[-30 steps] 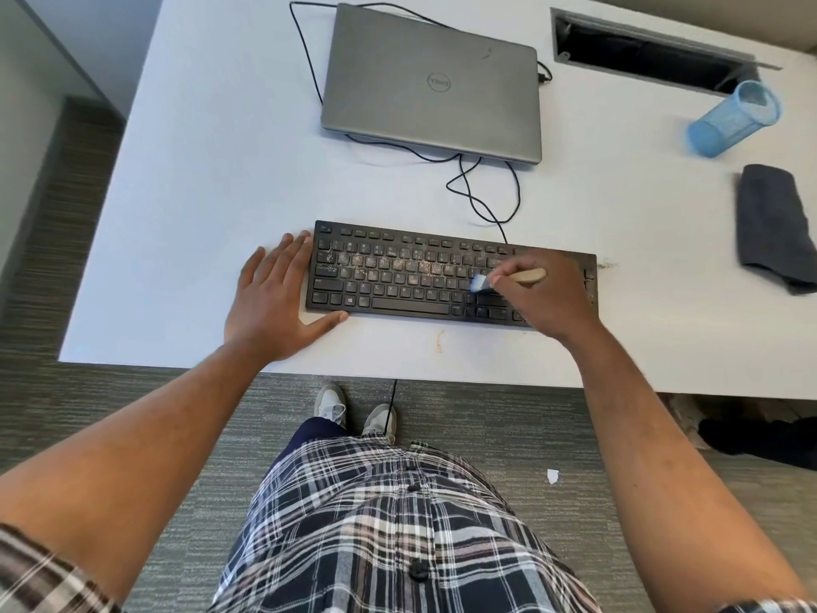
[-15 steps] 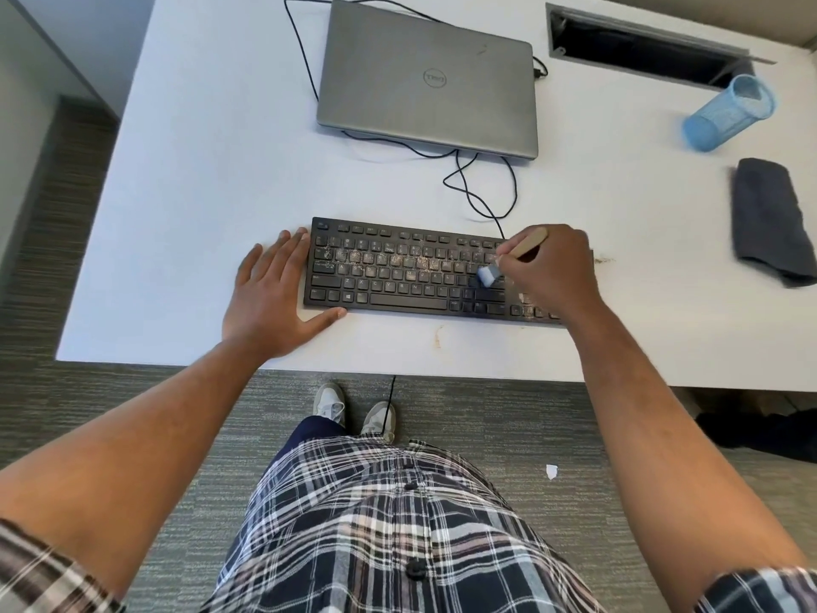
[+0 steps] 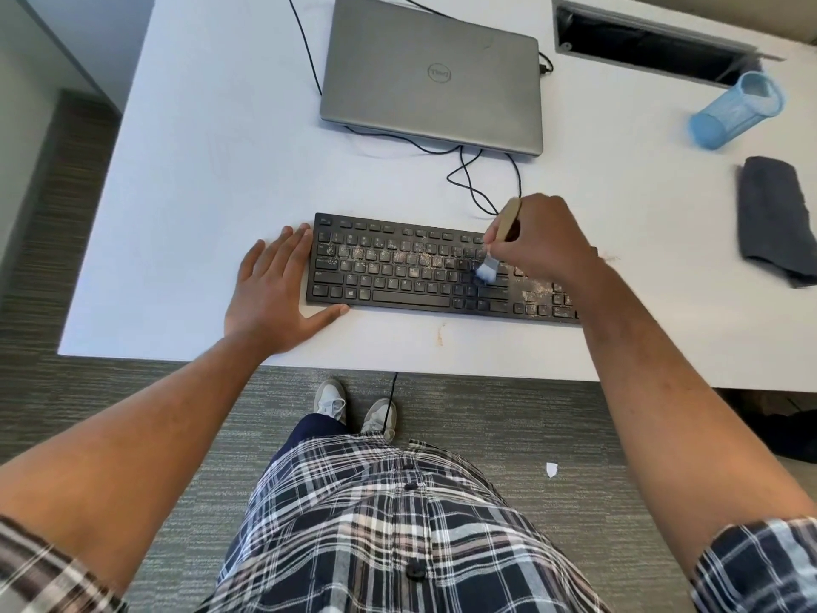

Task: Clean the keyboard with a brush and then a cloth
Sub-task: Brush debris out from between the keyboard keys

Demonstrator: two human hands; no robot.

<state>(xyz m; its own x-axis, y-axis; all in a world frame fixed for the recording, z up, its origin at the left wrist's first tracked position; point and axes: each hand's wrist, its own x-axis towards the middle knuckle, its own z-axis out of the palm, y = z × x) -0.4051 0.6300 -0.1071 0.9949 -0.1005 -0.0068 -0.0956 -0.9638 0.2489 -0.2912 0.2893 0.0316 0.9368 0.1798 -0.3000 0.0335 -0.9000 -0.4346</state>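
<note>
**Soft brush, light keyboard**

Right hand (image 3: 541, 241) fingers pinch the brush (image 3: 495, 245) low on its stiff handle; soft bristles touch right-hand keys. Left hand (image 3: 274, 289), fingers spread flat, steadies the likely light keyboard (image 3: 398, 276) on the counter (image 3: 199, 170). Limp cloth (image 3: 776, 214) lies far right.

The right hand (image 3: 541, 241) grips a brush (image 3: 495, 250), bristles on the dusty keyboard (image 3: 398, 276). The left hand (image 3: 274, 294) lies flat against the keyboard's left end. A folded cloth (image 3: 773, 214) lies well right of the right hand.

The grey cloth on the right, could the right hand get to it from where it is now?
Probably yes: bare desk lies between the right hand and cloth, though it must first drop the brush.
</note>
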